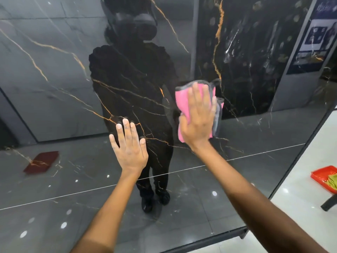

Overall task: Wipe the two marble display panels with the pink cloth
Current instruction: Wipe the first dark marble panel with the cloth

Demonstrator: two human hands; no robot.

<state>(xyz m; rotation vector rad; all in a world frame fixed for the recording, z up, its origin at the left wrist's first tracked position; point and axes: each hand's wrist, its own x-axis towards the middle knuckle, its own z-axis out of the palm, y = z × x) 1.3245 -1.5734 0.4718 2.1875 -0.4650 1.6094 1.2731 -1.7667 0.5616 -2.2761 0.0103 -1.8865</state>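
So the right hand is pressing the pink cloth flat against the black marble panel, fingers straight, not curled round it. The left hand is sitting at about 8 o'clock from the cloth, palm on the panel, fingers released. A red tray is lying on the floor at 4 o'clock.
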